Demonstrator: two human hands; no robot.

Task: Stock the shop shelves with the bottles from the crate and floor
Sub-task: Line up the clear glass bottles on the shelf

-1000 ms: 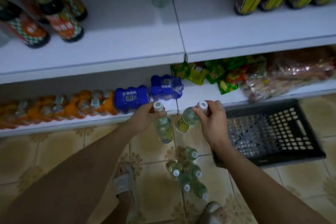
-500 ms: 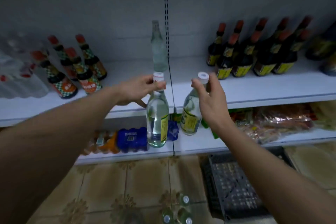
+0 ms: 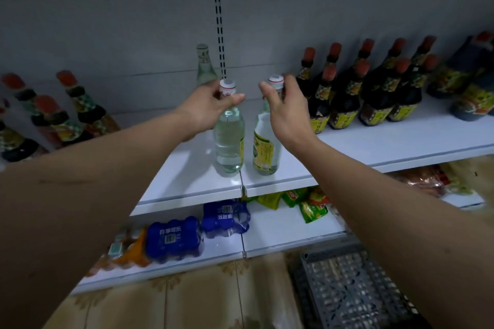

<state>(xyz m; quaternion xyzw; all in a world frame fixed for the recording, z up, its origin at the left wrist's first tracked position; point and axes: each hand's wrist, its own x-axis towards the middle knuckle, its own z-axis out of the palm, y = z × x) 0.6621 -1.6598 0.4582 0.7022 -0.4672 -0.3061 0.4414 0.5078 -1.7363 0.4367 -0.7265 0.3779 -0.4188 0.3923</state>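
Head view, reading left to right. Far left on the upper shelf point(image 3: 387, 141): a cluster of dark sauce bottles with checked labels point(image 3: 66, 117) and red caps, blurred. Centre left: the left hand point(image 3: 211, 108), fingers closed on the neck of the left clear bottle point(image 3: 229, 139), just under its white cap; this bottle stands upright near the shelf's front edge, its base at or just above the board, contact not discernible. Behind it, near the slotted upright of the back wall, a third clear bottle point(image 3: 205, 67) stands alone. Centre right: the right hand point(image 3: 287, 109), fingers wrapped round the neck of the right clear bottle point(image 3: 266, 147), whose yellow label faces the camera; it stands upright just beside the left one, on the other side of the seam between shelf boards. Right: two rows of dark bottles with yellow labels point(image 3: 369, 93) and red caps, near the right hand. Lower shelf point(image 3: 288, 230): orange multipacks point(image 3: 128, 248), two blue shrink-wrapped multipacks point(image 3: 176, 238) and green and yellow snack packets point(image 3: 307, 203). Bottom right: a dark plastic crate point(image 3: 355, 291) on the tiled floor point(image 3: 203, 299).
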